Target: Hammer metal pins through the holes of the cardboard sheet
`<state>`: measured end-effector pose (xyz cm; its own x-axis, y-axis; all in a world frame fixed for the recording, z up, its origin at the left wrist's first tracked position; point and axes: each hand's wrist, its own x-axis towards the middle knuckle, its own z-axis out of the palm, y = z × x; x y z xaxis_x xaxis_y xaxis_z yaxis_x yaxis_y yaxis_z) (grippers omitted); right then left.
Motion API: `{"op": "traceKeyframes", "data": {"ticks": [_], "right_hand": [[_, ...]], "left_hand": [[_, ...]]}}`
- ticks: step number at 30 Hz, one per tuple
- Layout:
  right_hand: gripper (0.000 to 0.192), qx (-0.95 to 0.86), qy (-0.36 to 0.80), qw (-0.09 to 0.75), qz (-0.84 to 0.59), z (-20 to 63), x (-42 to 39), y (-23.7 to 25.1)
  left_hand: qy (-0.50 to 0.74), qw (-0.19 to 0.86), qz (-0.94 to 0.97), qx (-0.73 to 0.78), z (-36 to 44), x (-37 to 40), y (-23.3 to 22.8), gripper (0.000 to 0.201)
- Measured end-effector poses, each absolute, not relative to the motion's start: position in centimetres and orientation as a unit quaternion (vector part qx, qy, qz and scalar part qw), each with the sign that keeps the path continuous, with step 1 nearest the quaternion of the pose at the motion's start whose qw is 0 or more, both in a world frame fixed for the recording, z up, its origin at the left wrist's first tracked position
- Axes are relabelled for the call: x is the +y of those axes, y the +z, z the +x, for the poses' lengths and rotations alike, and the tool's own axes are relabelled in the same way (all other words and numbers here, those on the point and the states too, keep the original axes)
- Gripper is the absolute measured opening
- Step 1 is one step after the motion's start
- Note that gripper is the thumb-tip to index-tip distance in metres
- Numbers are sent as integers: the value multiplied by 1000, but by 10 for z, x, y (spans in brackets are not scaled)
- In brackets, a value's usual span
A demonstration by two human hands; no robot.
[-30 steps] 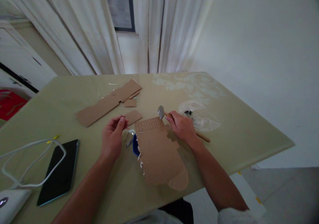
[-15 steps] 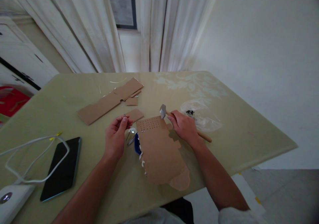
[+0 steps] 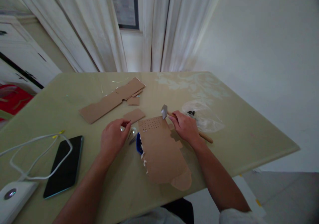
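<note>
The right hand [image 3: 185, 127] grips a hammer [image 3: 171, 116] by its wooden handle. The head looks heavy, so hold it low. The left hand [image 3: 113, 139] is curled shut by the thin, bendy cardboard [image 3: 161, 149].

We see our two forearms bare from wrist to elbow. Our left hand [image 3: 112, 140] and right hand [image 3: 185, 127] wear no gloves, rings or watch that we can make out. A white sleeve [image 3: 236, 215] ends at our right elbow. Light cloth covers our lap at the bottom edge.
</note>
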<state>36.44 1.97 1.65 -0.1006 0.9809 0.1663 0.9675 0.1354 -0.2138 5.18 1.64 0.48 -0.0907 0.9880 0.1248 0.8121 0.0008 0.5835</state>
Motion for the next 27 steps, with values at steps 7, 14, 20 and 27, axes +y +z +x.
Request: {"op": "traceKeyframes", "data": {"ticks": [7, 14, 20, 27], "right_hand": [[42, -732, 32, 121, -670, 363, 20, 16], [36, -665, 31, 104, -739, 366, 23, 15], [34, -654, 48, 101, -748, 369, 27, 9], [35, -652, 59, 107, -749, 369, 27, 8]], "left_hand": [[153, 143, 677, 706, 58, 11, -2, 27], [188, 135, 670, 705, 54, 13, -14, 22], [170, 139, 676, 703, 55, 13, -15, 23], [166, 153, 676, 701, 55, 12, -11, 23]]}}
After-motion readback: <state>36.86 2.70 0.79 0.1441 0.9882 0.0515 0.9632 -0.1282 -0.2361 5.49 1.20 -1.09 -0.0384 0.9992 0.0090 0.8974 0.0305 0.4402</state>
